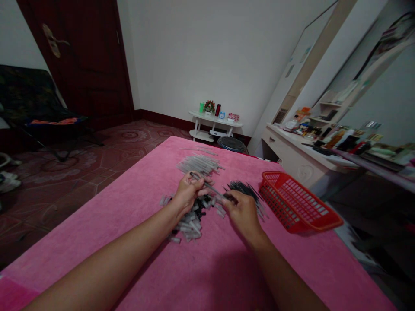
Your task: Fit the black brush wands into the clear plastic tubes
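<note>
My left hand (pixel 189 190) is closed around a slim clear pen barrel (pixel 209 185) with a dark end. The barrel slants down to the right, where the fingers of my right hand (pixel 240 211) pinch its other end. Beyond my left hand lies a pile of clear pen barrels (pixel 199 163). Beneath and in front of it is a heap of clear pen caps (pixel 189 226) mixed with small black parts (pixel 202 205). A bundle of thin dark pen refills (pixel 248 190) lies just past my right hand. My fingertips partly hide the ends of the barrel.
A red plastic basket (pixel 298 203) stands on the pink cloth-covered table (pixel 145 268) at the right. Farther off are a white stand (pixel 215 120) with small items, a dressing table (pixel 298 151) crowded with bottles, a folding chair (pixel 35 103) and a dark red door (pixel 81 60).
</note>
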Demonstrator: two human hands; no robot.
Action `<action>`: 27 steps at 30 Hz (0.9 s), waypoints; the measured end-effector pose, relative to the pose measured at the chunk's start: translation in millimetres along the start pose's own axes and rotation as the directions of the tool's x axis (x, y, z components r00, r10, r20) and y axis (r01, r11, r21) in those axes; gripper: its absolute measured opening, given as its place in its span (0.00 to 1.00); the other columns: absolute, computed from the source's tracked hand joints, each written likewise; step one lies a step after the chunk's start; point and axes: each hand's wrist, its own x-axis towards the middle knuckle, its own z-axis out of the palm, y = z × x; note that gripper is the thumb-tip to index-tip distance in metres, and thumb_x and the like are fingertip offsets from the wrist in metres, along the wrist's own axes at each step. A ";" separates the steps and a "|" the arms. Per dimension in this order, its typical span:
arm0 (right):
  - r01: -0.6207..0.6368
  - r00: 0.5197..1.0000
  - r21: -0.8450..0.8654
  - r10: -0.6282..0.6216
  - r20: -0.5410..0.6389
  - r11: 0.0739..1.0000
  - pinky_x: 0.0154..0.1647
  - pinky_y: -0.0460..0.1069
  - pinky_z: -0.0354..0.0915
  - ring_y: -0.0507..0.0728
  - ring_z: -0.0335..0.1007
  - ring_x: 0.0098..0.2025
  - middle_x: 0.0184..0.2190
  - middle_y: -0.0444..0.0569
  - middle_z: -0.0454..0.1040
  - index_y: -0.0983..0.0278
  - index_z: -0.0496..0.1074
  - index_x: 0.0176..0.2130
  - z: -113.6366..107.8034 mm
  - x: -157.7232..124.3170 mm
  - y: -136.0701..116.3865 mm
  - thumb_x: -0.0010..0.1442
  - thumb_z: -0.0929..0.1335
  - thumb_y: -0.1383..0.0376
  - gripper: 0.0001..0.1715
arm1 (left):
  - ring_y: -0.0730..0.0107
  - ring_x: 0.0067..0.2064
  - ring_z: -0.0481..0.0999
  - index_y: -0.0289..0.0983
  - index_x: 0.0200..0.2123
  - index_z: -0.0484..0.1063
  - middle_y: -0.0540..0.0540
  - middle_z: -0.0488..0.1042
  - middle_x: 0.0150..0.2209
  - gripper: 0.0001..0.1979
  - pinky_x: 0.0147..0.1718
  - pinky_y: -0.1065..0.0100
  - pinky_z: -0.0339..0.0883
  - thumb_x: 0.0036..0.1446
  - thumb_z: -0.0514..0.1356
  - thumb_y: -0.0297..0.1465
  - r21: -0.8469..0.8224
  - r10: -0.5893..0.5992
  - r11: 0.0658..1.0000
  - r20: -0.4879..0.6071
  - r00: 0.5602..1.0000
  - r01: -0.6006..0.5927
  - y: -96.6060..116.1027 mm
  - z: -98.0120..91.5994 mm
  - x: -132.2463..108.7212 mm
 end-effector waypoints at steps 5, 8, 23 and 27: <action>-0.260 0.962 0.406 0.199 0.187 0.876 0.21 0.46 0.53 0.50 0.58 0.20 0.18 0.43 0.66 0.66 0.71 0.25 -4.5 5.3 2.5 0.47 0.69 0.61 0.09 | 0.63 0.38 0.79 0.38 0.35 0.58 0.47 0.76 0.32 0.20 0.27 0.72 0.73 0.46 0.68 0.32 -0.016 0.067 0.998 0.144 0.987 -0.065 1.7 -2.0 -2.8; -0.490 0.853 0.554 0.239 0.465 0.673 0.17 0.45 0.49 0.47 0.52 0.16 0.16 0.42 0.64 0.68 0.71 0.24 -17.0 6.4 -3.3 0.45 0.72 0.59 0.13 | 0.61 0.40 0.79 0.39 0.36 0.58 0.48 0.76 0.33 0.21 0.28 0.70 0.74 0.47 0.68 0.34 -0.026 0.072 0.997 0.230 0.971 -0.068 4.3 -2.3 -5.1; -0.420 0.854 0.490 0.150 0.499 0.764 0.17 0.43 0.48 0.46 0.52 0.16 0.16 0.41 0.63 0.67 0.70 0.25 -30.5 9.5 -14.6 0.52 0.67 0.49 0.23 | 0.60 0.40 0.78 0.37 0.45 0.63 0.41 0.77 0.39 0.23 0.36 0.64 0.73 0.48 0.66 0.38 0.081 0.022 0.996 0.301 0.953 -0.048 9.1 2.3 -2.1; -0.243 0.963 0.273 0.197 0.185 0.931 0.19 0.45 0.51 0.49 0.56 0.18 0.15 0.43 0.63 0.66 0.69 0.21 -67.2 19.5 -8.5 0.53 0.66 0.50 0.23 | 0.57 0.45 0.76 0.34 0.47 0.68 0.37 0.77 0.42 0.22 0.41 0.60 0.71 0.55 0.58 0.43 0.392 0.093 0.905 0.194 0.977 -0.164 14.9 -17.3 16.3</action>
